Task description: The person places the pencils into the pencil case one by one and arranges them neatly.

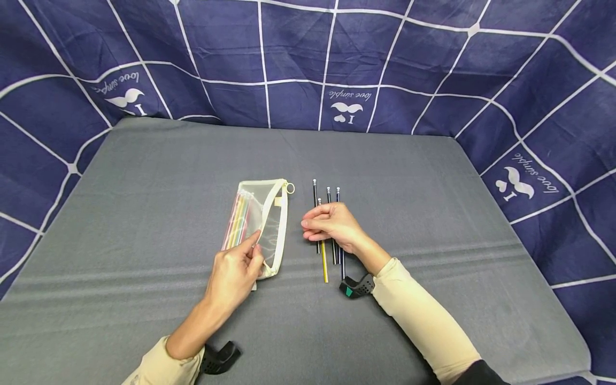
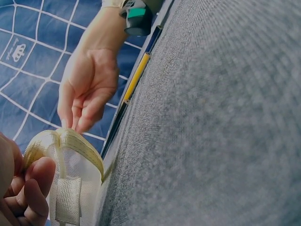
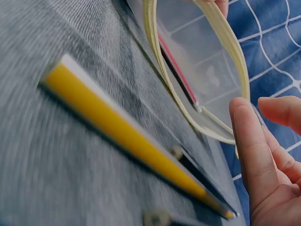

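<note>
A see-through pencil case (image 1: 255, 187) with cream zip edges lies on the grey surface, its mouth spread apart. Several coloured pencils (image 1: 237, 222) show through its left side. My left hand (image 1: 235, 268) pinches the near zip edge of the case between thumb and fingers. To the right of the case, my right hand (image 1: 336, 223) hovers over loose pencils, its fingers extended toward the mouth and holding nothing. Beneath it lie a yellow pencil (image 1: 324, 267) and several dark pencils (image 1: 338, 193), partly hidden by the hand. The right wrist view shows a red pencil (image 3: 176, 66) inside the case.
The grey padded table (image 1: 409, 176) extends around the case and pencils. Behind and at both sides hangs a dark blue curtain (image 1: 298, 53) with white grid lines. Each wrist wears a black band, such as the right wristband (image 1: 358, 287).
</note>
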`<state>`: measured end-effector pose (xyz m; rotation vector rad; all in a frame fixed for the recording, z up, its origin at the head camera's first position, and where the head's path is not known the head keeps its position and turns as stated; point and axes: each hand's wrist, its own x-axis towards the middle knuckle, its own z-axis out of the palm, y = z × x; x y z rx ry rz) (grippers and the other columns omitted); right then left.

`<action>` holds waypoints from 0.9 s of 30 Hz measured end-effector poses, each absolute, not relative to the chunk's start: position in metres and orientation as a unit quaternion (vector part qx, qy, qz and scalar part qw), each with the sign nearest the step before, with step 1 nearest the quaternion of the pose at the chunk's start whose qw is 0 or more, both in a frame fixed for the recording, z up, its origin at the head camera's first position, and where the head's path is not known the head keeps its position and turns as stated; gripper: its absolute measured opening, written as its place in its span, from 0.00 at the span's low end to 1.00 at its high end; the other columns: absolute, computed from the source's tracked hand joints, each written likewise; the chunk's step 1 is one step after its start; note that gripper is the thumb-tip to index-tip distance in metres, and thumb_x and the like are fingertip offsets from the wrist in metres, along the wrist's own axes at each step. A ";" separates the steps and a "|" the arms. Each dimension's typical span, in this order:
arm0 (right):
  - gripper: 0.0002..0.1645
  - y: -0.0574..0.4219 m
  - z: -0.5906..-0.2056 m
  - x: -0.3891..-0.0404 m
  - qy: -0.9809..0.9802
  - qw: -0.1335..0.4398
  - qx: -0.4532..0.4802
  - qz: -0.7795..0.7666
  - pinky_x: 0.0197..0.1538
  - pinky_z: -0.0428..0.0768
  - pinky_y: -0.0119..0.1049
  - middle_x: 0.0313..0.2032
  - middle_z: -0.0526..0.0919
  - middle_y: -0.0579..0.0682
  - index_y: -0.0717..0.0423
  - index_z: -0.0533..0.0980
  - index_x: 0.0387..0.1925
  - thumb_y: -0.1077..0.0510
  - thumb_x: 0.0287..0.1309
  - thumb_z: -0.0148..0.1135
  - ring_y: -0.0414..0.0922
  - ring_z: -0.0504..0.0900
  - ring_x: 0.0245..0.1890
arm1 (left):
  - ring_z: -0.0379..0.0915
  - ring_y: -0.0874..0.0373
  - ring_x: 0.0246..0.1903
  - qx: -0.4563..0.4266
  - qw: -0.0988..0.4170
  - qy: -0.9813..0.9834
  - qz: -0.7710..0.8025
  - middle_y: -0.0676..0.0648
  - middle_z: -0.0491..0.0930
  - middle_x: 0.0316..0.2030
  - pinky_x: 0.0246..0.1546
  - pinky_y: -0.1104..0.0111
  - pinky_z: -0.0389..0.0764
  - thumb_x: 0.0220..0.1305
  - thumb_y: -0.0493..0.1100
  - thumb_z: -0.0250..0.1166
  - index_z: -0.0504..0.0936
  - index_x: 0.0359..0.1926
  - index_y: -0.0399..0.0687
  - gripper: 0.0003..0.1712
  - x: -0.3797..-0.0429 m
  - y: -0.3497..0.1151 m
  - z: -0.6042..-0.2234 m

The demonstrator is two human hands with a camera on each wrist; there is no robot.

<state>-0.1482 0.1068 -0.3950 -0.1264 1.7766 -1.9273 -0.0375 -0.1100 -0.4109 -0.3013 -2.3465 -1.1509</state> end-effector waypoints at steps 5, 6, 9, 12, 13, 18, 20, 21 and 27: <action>0.18 0.122 -0.395 -0.148 0.655 0.244 -0.042 -0.714 0.33 0.85 0.36 0.29 0.85 0.57 0.83 0.73 0.47 0.76 0.55 0.62 0.45 0.86 0.24 | 0.73 0.69 0.12 -0.111 0.251 -0.862 -0.426 0.52 0.80 0.17 0.12 0.78 0.71 0.57 0.25 0.61 0.82 0.51 0.27 0.19 -0.038 -0.110 -0.411; 0.18 0.125 -0.395 -0.148 0.657 0.242 -0.042 -0.713 0.33 0.85 0.36 0.29 0.85 0.57 0.83 0.72 0.47 0.76 0.54 0.62 0.45 0.86 0.24 | 0.73 0.69 0.12 -0.111 0.252 -0.862 -0.426 0.52 0.80 0.17 0.12 0.78 0.71 0.57 0.25 0.61 0.82 0.51 0.27 0.19 -0.037 -0.110 -0.411; 0.18 0.135 -0.396 -0.148 0.662 0.234 -0.042 -0.710 0.33 0.85 0.35 0.28 0.86 0.57 0.84 0.72 0.47 0.76 0.55 0.62 0.44 0.86 0.24 | 0.72 0.70 0.12 -0.110 0.253 -0.862 -0.425 0.52 0.80 0.17 0.12 0.78 0.71 0.57 0.25 0.61 0.82 0.51 0.27 0.19 -0.037 -0.110 -0.412; 0.16 0.145 -0.398 -0.148 0.670 0.228 -0.039 -0.705 0.33 0.85 0.35 0.28 0.86 0.56 0.82 0.73 0.45 0.75 0.55 0.62 0.43 0.86 0.24 | 0.73 0.70 0.12 -0.110 0.253 -0.862 -0.425 0.52 0.80 0.17 0.12 0.78 0.71 0.56 0.25 0.61 0.82 0.51 0.27 0.19 -0.037 -0.110 -0.412; 0.15 0.148 -0.399 -0.148 0.672 0.226 -0.037 -0.704 0.33 0.85 0.34 0.28 0.86 0.55 0.81 0.74 0.44 0.75 0.56 0.62 0.43 0.86 0.24 | 0.73 0.70 0.12 -0.110 0.253 -0.862 -0.425 0.52 0.80 0.17 0.12 0.79 0.71 0.57 0.25 0.61 0.82 0.51 0.27 0.19 -0.037 -0.110 -0.411; 0.11 0.163 -0.401 -0.147 0.686 0.213 -0.027 -0.695 0.31 0.85 0.34 0.26 0.86 0.54 0.77 0.76 0.41 0.74 0.55 0.63 0.43 0.86 0.23 | 0.73 0.70 0.12 -0.110 0.251 -0.862 -0.426 0.52 0.80 0.17 0.11 0.79 0.70 0.57 0.25 0.61 0.82 0.51 0.27 0.19 -0.037 -0.110 -0.411; 0.09 0.168 -0.402 -0.147 0.693 0.208 -0.021 -0.690 0.30 0.84 0.34 0.26 0.86 0.54 0.75 0.77 0.39 0.73 0.55 0.64 0.43 0.86 0.22 | 0.73 0.70 0.12 -0.110 0.249 -0.862 -0.427 0.52 0.80 0.17 0.11 0.79 0.70 0.57 0.25 0.61 0.82 0.51 0.27 0.19 -0.037 -0.110 -0.411; 0.09 0.170 -0.402 -0.147 0.697 0.207 -0.019 -0.686 0.29 0.84 0.34 0.26 0.86 0.54 0.74 0.77 0.38 0.73 0.54 0.64 0.43 0.85 0.22 | 0.72 0.70 0.12 -0.109 0.248 -0.863 -0.427 0.52 0.80 0.17 0.11 0.79 0.70 0.57 0.25 0.61 0.82 0.51 0.27 0.19 -0.037 -0.110 -0.411; 0.10 0.184 -0.406 -0.152 0.741 0.208 -0.001 -0.639 0.25 0.83 0.33 0.22 0.85 0.53 0.71 0.77 0.35 0.68 0.53 0.70 0.40 0.83 0.18 | 0.73 0.69 0.12 -0.109 0.249 -0.863 -0.425 0.52 0.80 0.17 0.11 0.79 0.70 0.57 0.25 0.61 0.82 0.51 0.27 0.19 -0.037 -0.109 -0.410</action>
